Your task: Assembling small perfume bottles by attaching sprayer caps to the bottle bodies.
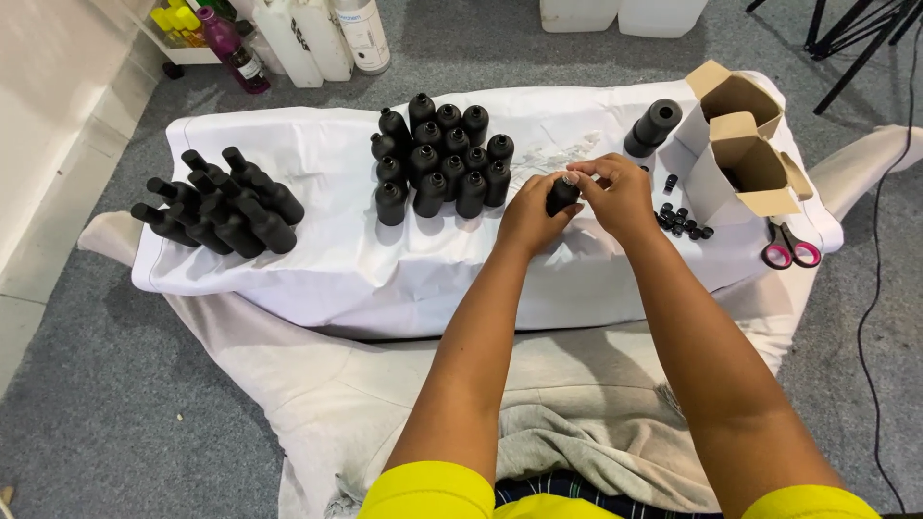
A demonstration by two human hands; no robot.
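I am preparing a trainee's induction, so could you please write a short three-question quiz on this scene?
1. True or false: the left hand holds a small matte black plastic bottle.
2. Which bottles lie on their sides: the left group of black bottles or the middle group of black bottles?
3. What lies right of the open brown cardboard boxes?

Key: 1 true. 2 the left group. 3 pink-handled scissors.

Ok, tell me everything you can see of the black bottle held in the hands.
The black bottle is small, matte and plastic-looking, like those standing grouped on the white cloth. It is held above the cloth, tilted slightly, mouth upward. The left hand wraps its body from the left; the right hand pinches something small and pale at its top. Fingers hide most of it, so whether it is capped cannot be told.
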